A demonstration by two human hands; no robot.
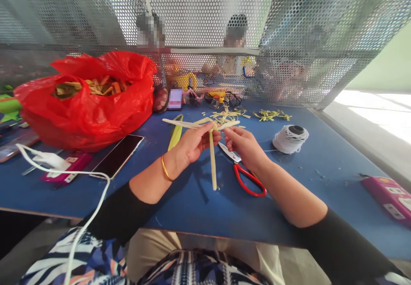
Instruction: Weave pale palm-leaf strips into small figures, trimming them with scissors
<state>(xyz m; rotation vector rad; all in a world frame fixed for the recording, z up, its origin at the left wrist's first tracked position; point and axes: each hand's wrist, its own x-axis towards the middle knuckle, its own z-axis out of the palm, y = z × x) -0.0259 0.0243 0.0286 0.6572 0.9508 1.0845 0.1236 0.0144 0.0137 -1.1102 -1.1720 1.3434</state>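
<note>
Several pale, flat plant-leaf strips (213, 160) cross one another at a small knot, held above the blue table. My left hand (199, 141) is closed around the strips near the crossing, thumb on top. My right hand (239, 139) pinches close to the right-hand strip, fingers bent together; what exactly lies between the fingertips is hard to make out. Below the right hand lie scissors with red handles (245, 180), blades slightly apart. A spool of white thread (290, 139) stands to the right, with a thin thread running from it toward my right hand.
A red plastic bag (96, 113) full of leaf strips stands at the left. Near it lie a dark phone (118, 154), a white cable (102, 175) and a purple power strip (69, 167). Leaf scraps (227, 114) lie behind my hands. A perforated metal screen (205, 23) closes off the back, people beyond.
</note>
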